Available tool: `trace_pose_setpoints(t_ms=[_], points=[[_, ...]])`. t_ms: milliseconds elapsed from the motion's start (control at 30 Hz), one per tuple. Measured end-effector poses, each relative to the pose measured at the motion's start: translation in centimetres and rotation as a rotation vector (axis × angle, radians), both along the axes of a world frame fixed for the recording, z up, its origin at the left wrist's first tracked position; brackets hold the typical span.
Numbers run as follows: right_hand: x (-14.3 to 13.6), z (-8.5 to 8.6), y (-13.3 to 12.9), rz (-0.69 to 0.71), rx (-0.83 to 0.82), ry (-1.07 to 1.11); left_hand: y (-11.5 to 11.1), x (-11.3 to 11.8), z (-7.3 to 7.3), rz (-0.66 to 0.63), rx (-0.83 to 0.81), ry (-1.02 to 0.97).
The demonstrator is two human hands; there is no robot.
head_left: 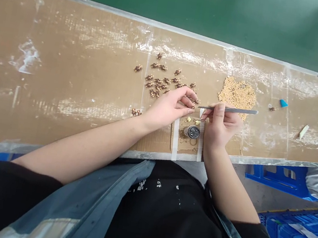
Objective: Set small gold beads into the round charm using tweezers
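Observation:
My left hand (173, 104) is over the middle of the cardboard-covered table, its thumb and fingers closed together at the tips. What lies between them is too small to make out. In my right hand (221, 127) is a pair of slim metal tweezers (241, 111), whose thin tip points left toward my left fingertips. Small brown and gold pieces (158, 82) lie scattered beyond my left hand. Between two white tape strips, below my hands, a small round container (193, 132) holds something dark and shiny. Pale yellow bits (189, 119) sit just above it.
A spread of small golden pieces (237, 92) lies beyond my right hand. Farther right are a blue piece (283, 103) and a pale green strip (304, 132). A blue stool (282, 179) and blue crates (300, 234) stand below the table's front edge.

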State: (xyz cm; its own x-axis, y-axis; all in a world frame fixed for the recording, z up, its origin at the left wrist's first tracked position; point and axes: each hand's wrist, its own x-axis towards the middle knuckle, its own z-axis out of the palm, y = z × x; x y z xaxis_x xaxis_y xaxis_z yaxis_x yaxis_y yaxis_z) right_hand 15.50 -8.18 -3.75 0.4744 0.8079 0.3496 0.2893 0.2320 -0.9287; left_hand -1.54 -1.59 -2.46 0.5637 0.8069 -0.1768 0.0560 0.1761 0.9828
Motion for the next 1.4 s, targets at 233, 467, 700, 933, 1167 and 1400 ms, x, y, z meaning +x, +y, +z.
trace_pose_setpoints(t_ms=[233, 467, 700, 933, 1167, 1400], points=[[0.02, -0.27, 0.26, -0.001, -0.057, -0.038, 0.00, 0.25, 0.28, 0.012, -0.023, 0.034], [0.03, -0.24, 0.28, 0.013, -0.050, -0.005, 0.06, 0.33, -0.01, 0.007, -0.053, 0.030], [-0.17, 0.08, 0.20, -0.012, -0.091, 0.000, 0.15, 0.29, -0.42, 0.004, -0.041, 0.013], [-0.31, 0.25, 0.28, -0.013, -0.089, -0.028, 0.15, 0.23, -0.03, 0.010, -0.013, 0.045], [-0.30, 0.19, 0.29, 0.010, -0.076, -0.027, 0.11, 0.49, 0.12, 0.038, -0.082, 0.016], [-0.19, 0.19, 0.31, 0.026, -0.082, -0.044, 0.26, 0.56, -0.16, 0.051, -0.141, -0.029]])
